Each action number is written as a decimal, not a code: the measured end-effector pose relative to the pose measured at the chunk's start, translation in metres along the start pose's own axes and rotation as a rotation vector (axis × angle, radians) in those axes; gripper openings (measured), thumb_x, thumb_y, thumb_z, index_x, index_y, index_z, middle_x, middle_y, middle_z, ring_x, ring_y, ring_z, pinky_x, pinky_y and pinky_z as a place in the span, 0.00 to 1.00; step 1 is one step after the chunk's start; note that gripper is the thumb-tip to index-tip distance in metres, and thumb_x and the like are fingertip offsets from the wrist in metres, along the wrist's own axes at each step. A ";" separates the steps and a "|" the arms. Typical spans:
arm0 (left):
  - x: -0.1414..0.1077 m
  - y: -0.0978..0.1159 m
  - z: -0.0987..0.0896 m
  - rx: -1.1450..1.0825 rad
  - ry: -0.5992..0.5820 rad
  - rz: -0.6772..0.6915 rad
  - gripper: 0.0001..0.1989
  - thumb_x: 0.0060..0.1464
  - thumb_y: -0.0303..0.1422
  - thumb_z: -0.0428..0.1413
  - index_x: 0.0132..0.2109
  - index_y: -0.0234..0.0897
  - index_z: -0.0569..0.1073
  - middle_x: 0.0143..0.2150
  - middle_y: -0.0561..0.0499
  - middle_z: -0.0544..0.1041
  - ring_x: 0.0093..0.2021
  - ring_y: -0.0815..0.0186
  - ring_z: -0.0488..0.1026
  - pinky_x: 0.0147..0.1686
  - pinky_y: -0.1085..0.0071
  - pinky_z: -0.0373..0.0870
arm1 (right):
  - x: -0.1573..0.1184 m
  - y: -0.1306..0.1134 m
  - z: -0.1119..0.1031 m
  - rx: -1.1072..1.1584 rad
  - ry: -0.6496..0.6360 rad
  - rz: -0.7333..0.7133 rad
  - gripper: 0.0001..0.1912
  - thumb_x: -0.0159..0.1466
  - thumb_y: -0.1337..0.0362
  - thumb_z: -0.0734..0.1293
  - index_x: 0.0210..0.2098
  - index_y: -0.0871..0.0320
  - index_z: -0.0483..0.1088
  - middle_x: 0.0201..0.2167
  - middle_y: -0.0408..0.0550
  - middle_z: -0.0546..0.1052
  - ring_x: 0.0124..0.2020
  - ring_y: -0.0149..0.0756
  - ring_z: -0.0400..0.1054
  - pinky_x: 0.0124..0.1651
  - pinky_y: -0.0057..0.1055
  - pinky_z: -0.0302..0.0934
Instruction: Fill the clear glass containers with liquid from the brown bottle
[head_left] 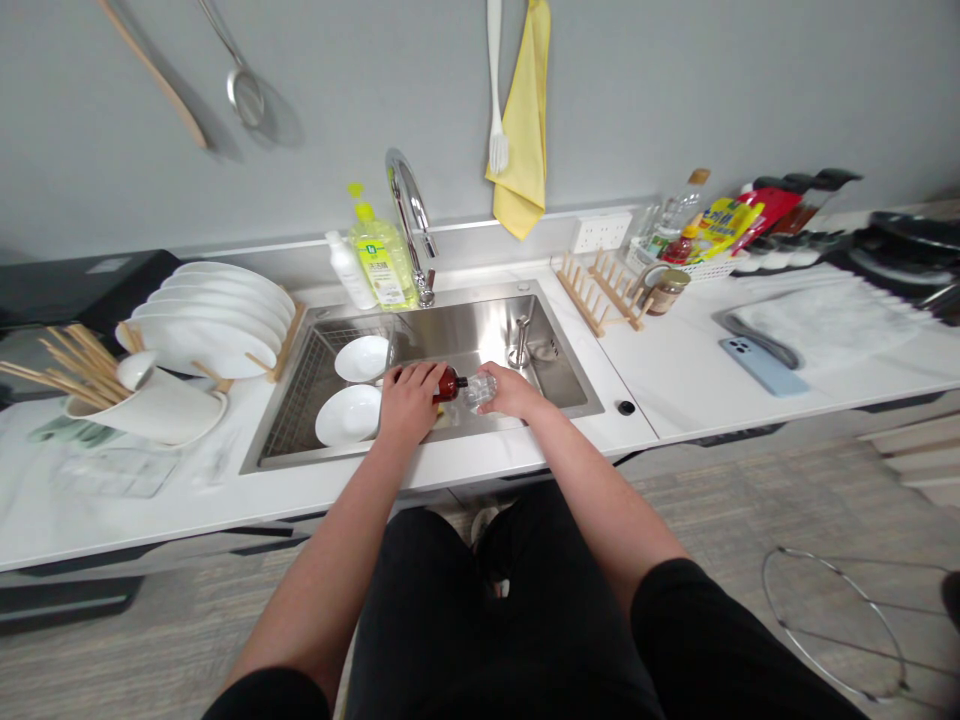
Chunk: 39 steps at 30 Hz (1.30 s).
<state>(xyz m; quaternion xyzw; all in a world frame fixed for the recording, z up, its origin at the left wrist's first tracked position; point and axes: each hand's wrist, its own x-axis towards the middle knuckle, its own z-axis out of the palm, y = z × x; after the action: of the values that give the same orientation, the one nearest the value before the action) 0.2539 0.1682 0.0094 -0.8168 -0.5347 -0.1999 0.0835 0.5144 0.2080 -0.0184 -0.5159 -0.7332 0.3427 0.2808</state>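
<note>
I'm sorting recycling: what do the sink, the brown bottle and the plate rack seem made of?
The sink looks like brushed stainless steel, from its metallic sheen. The brown bottle seems amber glass or plastic; its gloss doesn't settle which. The plate rack looks like unvarnished wood, being matte and tan.

place: kitchen | stainless steel sink (487, 335) | chrome faucet (405, 190) | racked white plates (217, 320)

The left grip (409, 402) and right grip (510, 390) curl closed, nearly meeting.
</note>
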 end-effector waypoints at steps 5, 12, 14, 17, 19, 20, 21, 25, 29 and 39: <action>0.000 0.000 -0.001 -0.002 -0.001 0.003 0.35 0.62 0.26 0.61 0.75 0.46 0.74 0.72 0.40 0.80 0.68 0.42 0.76 0.71 0.42 0.62 | 0.001 0.001 0.000 -0.005 0.001 0.008 0.40 0.46 0.70 0.89 0.54 0.50 0.76 0.47 0.41 0.85 0.48 0.44 0.80 0.53 0.37 0.73; 0.000 0.001 -0.002 0.006 -0.007 0.002 0.34 0.63 0.26 0.60 0.75 0.46 0.75 0.72 0.40 0.80 0.69 0.42 0.76 0.72 0.42 0.61 | 0.000 0.000 -0.001 -0.018 -0.006 0.004 0.39 0.47 0.69 0.89 0.54 0.50 0.75 0.47 0.41 0.85 0.48 0.44 0.80 0.53 0.36 0.72; 0.000 0.001 -0.001 0.007 -0.009 0.001 0.35 0.63 0.26 0.60 0.75 0.46 0.74 0.72 0.40 0.80 0.69 0.43 0.76 0.72 0.41 0.61 | -0.001 -0.002 -0.001 -0.025 -0.008 0.006 0.39 0.47 0.69 0.89 0.54 0.50 0.75 0.48 0.41 0.85 0.48 0.44 0.80 0.52 0.36 0.71; 0.001 0.001 -0.001 0.008 -0.006 0.003 0.35 0.63 0.26 0.60 0.76 0.46 0.74 0.72 0.40 0.80 0.69 0.43 0.76 0.72 0.41 0.61 | -0.001 -0.004 -0.002 -0.025 -0.007 0.010 0.39 0.47 0.69 0.89 0.54 0.49 0.75 0.48 0.41 0.85 0.48 0.44 0.80 0.52 0.35 0.71; 0.001 0.001 0.000 0.009 -0.001 0.007 0.34 0.64 0.26 0.59 0.75 0.45 0.74 0.72 0.40 0.81 0.69 0.43 0.76 0.71 0.41 0.62 | -0.001 -0.004 -0.002 -0.023 -0.005 0.010 0.39 0.46 0.68 0.89 0.54 0.49 0.75 0.48 0.41 0.85 0.48 0.45 0.80 0.52 0.35 0.72; 0.000 0.001 0.000 0.010 0.003 0.010 0.34 0.64 0.26 0.59 0.75 0.45 0.75 0.71 0.40 0.81 0.68 0.43 0.76 0.71 0.41 0.62 | -0.001 -0.004 -0.002 -0.022 -0.003 0.007 0.39 0.46 0.68 0.89 0.54 0.49 0.76 0.48 0.41 0.85 0.48 0.45 0.80 0.52 0.35 0.72; 0.000 0.001 0.000 0.010 0.006 0.012 0.33 0.64 0.26 0.59 0.75 0.45 0.75 0.71 0.40 0.81 0.68 0.43 0.76 0.70 0.41 0.63 | -0.001 -0.003 -0.002 -0.022 -0.002 0.003 0.39 0.46 0.68 0.89 0.54 0.49 0.76 0.48 0.41 0.85 0.48 0.45 0.80 0.52 0.35 0.72; 0.000 0.001 0.000 0.005 0.011 0.013 0.33 0.64 0.26 0.59 0.74 0.44 0.75 0.71 0.39 0.81 0.68 0.42 0.77 0.70 0.41 0.63 | -0.001 -0.001 -0.001 -0.017 0.000 -0.001 0.39 0.46 0.68 0.89 0.54 0.49 0.76 0.48 0.41 0.85 0.48 0.44 0.80 0.51 0.34 0.71; 0.000 0.001 -0.001 0.001 0.006 0.008 0.34 0.63 0.26 0.59 0.75 0.44 0.75 0.71 0.39 0.81 0.68 0.42 0.77 0.71 0.41 0.62 | 0.000 0.001 0.000 -0.022 -0.004 0.002 0.40 0.47 0.68 0.89 0.55 0.49 0.75 0.48 0.41 0.85 0.48 0.44 0.80 0.51 0.34 0.71; 0.000 0.001 -0.001 0.015 0.001 0.018 0.33 0.65 0.26 0.59 0.75 0.44 0.75 0.71 0.39 0.81 0.68 0.43 0.77 0.71 0.41 0.62 | 0.000 -0.002 -0.001 -0.026 -0.014 0.001 0.39 0.47 0.68 0.89 0.55 0.50 0.76 0.47 0.41 0.85 0.47 0.43 0.80 0.51 0.34 0.71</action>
<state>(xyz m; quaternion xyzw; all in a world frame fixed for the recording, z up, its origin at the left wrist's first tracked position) 0.2550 0.1675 0.0103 -0.8209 -0.5286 -0.1955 0.0916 0.5147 0.2077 -0.0164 -0.5173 -0.7393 0.3369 0.2689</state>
